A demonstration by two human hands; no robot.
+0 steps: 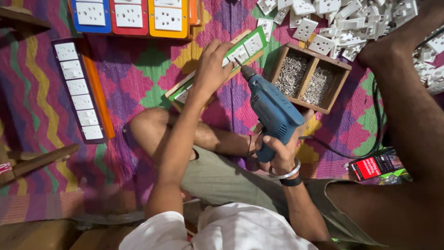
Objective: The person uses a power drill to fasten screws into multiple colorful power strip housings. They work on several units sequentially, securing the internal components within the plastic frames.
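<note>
A small floor-level assembly workshop for electrical switchboards, set up in what looks like a home. Work laid out on a bright zigzag woven mat (pixel 138 74) rather than a counter; finished boards (pixel 129 17) in blue, red and yellow frames lined up at the top, a long purple socket strip (pixel 78 90) beside them, a heap of loose white socket modules (pixel 342 21), a wooden two-compartment box of screws (pixel 310 78), and a blue corded power drill (pixel 273 111) in use

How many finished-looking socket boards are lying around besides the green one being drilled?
4: a purple board lying at left, and blue, red and yellow boards along the top edge, all three cut off; more may lie out of view.
</note>
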